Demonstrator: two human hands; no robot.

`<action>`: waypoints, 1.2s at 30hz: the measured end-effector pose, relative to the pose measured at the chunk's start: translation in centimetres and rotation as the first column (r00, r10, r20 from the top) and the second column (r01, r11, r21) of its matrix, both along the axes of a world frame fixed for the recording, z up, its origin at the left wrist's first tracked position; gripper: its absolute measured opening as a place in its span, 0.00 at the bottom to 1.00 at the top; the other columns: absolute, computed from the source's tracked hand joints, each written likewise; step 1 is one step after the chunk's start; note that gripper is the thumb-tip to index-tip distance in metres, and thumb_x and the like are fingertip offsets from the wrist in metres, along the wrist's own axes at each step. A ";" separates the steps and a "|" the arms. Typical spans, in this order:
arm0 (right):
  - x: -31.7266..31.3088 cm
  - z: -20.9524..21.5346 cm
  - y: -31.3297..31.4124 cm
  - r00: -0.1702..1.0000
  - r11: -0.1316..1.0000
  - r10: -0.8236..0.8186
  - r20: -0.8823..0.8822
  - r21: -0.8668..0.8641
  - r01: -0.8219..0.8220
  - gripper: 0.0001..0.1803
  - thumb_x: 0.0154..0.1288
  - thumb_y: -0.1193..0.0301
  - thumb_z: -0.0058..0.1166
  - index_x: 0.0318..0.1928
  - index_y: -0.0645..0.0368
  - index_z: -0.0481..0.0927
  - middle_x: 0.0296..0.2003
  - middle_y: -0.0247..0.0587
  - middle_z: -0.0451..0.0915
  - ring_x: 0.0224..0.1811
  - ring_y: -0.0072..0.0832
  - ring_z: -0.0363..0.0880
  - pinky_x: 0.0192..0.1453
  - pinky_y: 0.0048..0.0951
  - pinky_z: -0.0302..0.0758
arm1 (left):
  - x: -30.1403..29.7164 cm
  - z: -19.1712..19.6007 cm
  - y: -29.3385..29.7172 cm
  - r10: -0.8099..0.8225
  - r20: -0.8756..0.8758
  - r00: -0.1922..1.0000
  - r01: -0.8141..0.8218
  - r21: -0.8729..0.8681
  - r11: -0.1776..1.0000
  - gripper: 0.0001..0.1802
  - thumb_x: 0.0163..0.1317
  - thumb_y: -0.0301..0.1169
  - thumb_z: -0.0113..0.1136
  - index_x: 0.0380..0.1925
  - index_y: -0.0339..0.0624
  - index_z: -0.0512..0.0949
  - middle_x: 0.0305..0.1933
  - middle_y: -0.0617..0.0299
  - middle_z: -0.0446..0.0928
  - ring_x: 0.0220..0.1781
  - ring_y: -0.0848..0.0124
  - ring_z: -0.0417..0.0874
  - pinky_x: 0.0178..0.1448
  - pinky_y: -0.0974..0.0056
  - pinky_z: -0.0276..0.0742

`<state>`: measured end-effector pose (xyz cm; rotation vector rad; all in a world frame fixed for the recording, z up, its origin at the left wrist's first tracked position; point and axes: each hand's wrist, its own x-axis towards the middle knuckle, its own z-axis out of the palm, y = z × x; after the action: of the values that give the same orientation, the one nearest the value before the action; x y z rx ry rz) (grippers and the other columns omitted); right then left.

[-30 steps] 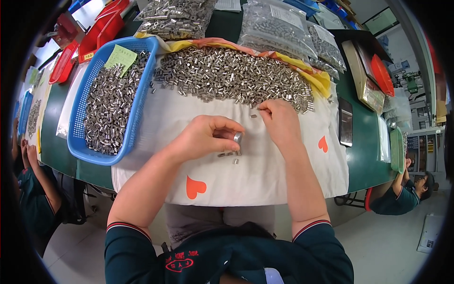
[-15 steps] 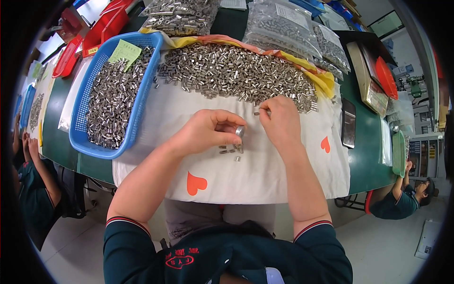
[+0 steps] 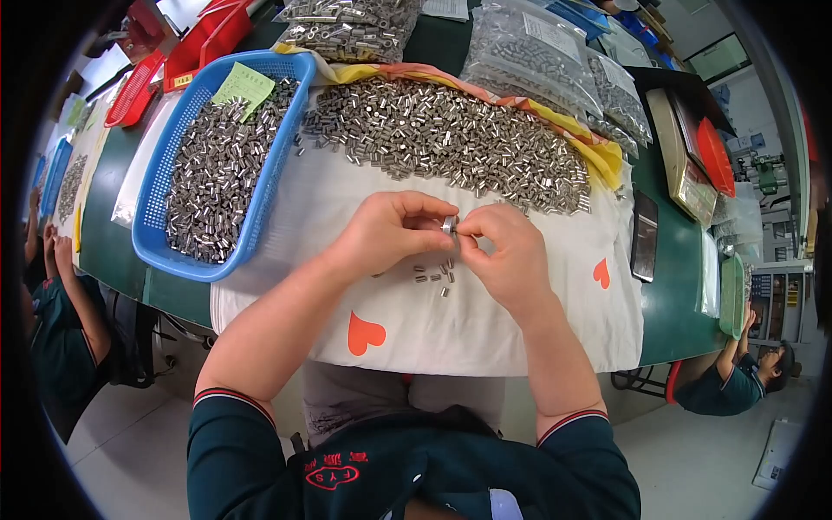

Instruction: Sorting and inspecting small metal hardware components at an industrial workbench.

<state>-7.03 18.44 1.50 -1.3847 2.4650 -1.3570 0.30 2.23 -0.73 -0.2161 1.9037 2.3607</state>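
Observation:
Between the thumb and fingers of my left hand (image 3: 394,227) is a short, round metal piece (image 3: 449,224), held on edge above the white cloth (image 3: 407,325). My right hand (image 3: 507,251) is closed in a pinch, its fingertips right against the round piece. Anything inside that pinch is hidden by the fingers. Several small metal sleeves (image 3: 435,278) lie loose on the cloth just below both hands. Beyond the hands spreads a large heap of the same shiny sleeves (image 3: 451,134).
A blue basket (image 3: 146,234) of sleeves with a green note (image 3: 245,87) stands at left. Filled clear bags (image 3: 529,52) line the back. A phone (image 3: 644,236) and a red tray (image 3: 714,156) lie right. Co-workers sit at both sides.
My right hand has come left and down from the heap's edge, where a small sleeve showed in its fingertips, to the round piece. My left hand still holds that piece, slightly raised.

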 end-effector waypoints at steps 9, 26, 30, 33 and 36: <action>-0.4 0.9 0.5 0.983 0.999 0.019 0.182 0.038 -0.026 0.05 0.45 0.79 0.58 0.26 0.62 0.77 0.28 0.35 0.78 0.27 0.25 0.74 0.33 0.24 0.70 | 0.0 0.1 -0.2 0.015 0.032 0.999 -0.013 -0.055 0.998 0.19 0.47 0.23 0.65 0.42 0.33 0.76 0.32 0.65 0.77 0.32 0.81 0.75 0.39 0.76 0.73; -2.8 -1.3 0.8 0.962 0.909 -0.103 -0.253 0.369 0.194 0.06 0.49 0.75 0.54 0.31 0.57 0.79 0.29 0.39 0.75 0.37 0.35 0.72 0.42 0.32 0.69 | 0.1 -0.2 -0.2 -0.081 0.005 0.997 0.081 -0.033 0.996 0.19 0.48 0.19 0.62 0.44 0.34 0.73 0.38 0.65 0.76 0.39 0.80 0.75 0.44 0.74 0.74; -1.9 -0.2 0.7 0.987 0.954 -0.159 -0.023 0.252 0.160 0.05 0.49 0.76 0.54 0.30 0.59 0.79 0.29 0.38 0.76 0.35 0.32 0.73 0.40 0.29 0.70 | -0.2 0.1 -0.3 -0.034 0.010 0.999 0.035 -0.042 0.999 0.20 0.49 0.19 0.61 0.45 0.33 0.72 0.39 0.64 0.76 0.40 0.79 0.76 0.44 0.74 0.73; -1.0 0.6 0.4 0.887 0.999 -0.039 0.460 0.050 0.018 0.05 0.49 0.78 0.54 0.30 0.61 0.79 0.29 0.37 0.77 0.33 0.28 0.75 0.37 0.26 0.70 | 0.0 -0.3 -0.3 0.010 0.009 1.000 -0.011 0.054 0.998 0.20 0.50 0.19 0.61 0.46 0.33 0.71 0.38 0.64 0.76 0.40 0.79 0.76 0.44 0.74 0.73; -0.8 0.2 0.3 0.960 0.999 0.048 0.276 -0.028 -0.041 0.05 0.49 0.79 0.54 0.31 0.62 0.78 0.28 0.38 0.77 0.30 0.25 0.76 0.35 0.23 0.71 | -0.1 -0.2 -0.2 0.026 -0.013 1.000 -0.026 0.007 1.000 0.19 0.50 0.22 0.61 0.45 0.32 0.72 0.37 0.61 0.77 0.39 0.78 0.77 0.44 0.74 0.73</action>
<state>-7.87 18.77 1.72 -1.1539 2.2328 -1.4593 0.23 2.00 -0.89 -0.2270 1.9102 2.3909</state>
